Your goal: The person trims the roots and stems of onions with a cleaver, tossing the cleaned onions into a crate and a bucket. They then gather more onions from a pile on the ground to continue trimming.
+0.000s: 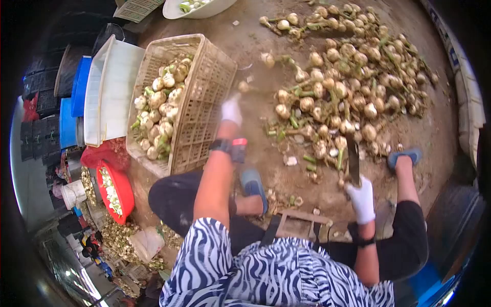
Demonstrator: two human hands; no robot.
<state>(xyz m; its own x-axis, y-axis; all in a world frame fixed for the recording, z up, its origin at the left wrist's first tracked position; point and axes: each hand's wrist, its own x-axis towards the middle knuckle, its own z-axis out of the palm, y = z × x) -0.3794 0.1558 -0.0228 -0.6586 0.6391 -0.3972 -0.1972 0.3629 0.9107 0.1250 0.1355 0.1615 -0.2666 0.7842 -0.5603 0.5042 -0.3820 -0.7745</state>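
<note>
My left hand [231,111], in a white glove and smeared by motion, is beside the long wall of a plastic crate [204,102] partly filled with trimmed garlic bulbs [158,110]. A blurred garlic bulb [245,86] shows just beyond its fingers. My right hand [361,199], also white-gloved, is closed around the handle of a broad-bladed knife [353,161]. The blade points away from me, its tip at the near edge of a large heap of garlic [353,84] with stems on the floor.
Cut stems and scraps [310,159] litter the floor by my feet. To the left stand a white tub [113,84], a red basin [116,192] of pale cut pieces and blue containers [69,123]. A white basin [202,8] is at the top. More garlic lies at lower left.
</note>
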